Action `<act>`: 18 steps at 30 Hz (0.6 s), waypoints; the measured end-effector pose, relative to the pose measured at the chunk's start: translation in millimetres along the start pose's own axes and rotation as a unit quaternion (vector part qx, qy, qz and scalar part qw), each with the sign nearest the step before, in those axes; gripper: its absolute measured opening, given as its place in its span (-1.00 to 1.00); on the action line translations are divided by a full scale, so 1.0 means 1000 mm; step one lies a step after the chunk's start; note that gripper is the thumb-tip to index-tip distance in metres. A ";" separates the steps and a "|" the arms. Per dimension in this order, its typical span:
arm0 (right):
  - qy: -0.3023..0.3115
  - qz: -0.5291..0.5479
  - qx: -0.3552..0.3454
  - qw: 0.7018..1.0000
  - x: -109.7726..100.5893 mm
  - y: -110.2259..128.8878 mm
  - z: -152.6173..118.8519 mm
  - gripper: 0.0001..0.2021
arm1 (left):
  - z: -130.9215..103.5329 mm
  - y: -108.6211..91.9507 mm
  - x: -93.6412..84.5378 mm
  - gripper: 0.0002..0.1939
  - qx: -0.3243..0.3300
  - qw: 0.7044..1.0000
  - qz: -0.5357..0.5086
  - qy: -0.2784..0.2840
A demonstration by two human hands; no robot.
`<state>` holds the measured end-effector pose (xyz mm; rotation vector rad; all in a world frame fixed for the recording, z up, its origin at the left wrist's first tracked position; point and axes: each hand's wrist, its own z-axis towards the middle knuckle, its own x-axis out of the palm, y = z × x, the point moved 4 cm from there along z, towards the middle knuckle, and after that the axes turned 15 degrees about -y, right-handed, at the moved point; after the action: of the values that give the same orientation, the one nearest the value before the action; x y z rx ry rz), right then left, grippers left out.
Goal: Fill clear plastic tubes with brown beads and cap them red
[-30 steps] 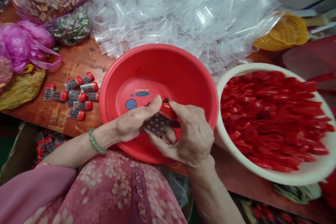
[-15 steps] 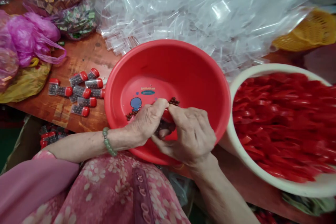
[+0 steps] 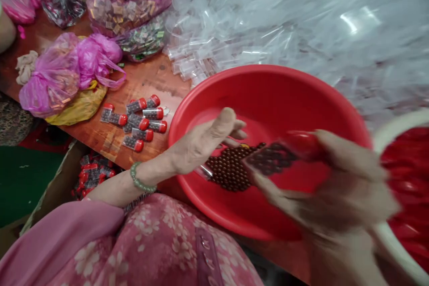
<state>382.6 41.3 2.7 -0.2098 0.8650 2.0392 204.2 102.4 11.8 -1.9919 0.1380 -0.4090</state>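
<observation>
My right hand (image 3: 348, 183), blurred, holds a small clear container (image 3: 271, 158) with a red cap (image 3: 303, 145) and dark brown balls inside. It is tilted above the red basin (image 3: 268, 228). My left hand (image 3: 204, 138) hovers over the basin's left part, fingers apart and nothing seen in them. Many small brown balls (image 3: 231, 170) lie together on the basin floor. Just below the left hand, the shiny edge of a clear piece (image 3: 206, 171) shows among the balls; the rest of it is hidden.
Several filled red-capped containers (image 3: 142, 135) lie left of the basin, more in a box (image 3: 92, 176) below the table. Behind is a big heap of clear empty containers (image 3: 268, 22). A white tub (image 3: 382, 143) of red caps (image 3: 412, 187) stands right. Pink bags (image 3: 53, 80) lie at left.
My hands were together at one container; now they are apart, the right moved right with the capped container, the left opened. The view has shifted, showing more of the left side.
</observation>
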 end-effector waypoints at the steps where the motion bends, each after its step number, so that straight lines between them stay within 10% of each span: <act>1: -0.060 -0.022 -0.027 0.998 -0.004 0.005 0.006 -0.24 | 0.001 0.003 -0.005 -0.35 0.008 1.000 0.002 -0.005; 3: -0.120 -0.044 -0.081 0.988 -0.005 0.018 0.015 -0.15 | 0.002 0.008 -0.010 -0.38 0.018 1.000 0.006 -0.010; 7: 0.003 -0.034 -0.118 0.992 0.016 0.031 0.020 -0.17 | 0.007 0.011 -0.011 -0.40 0.027 1.000 -0.004 -0.010; 18: 0.090 -0.006 -0.108 0.990 0.040 0.049 0.019 -0.24 | 0.000 0.012 -0.013 -0.54 0.073 0.990 -0.077 0.089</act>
<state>324.0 62.7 23.5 -0.5253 0.7477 2.1254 193.3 100.6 -1.3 -1.8263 0.0636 -0.6785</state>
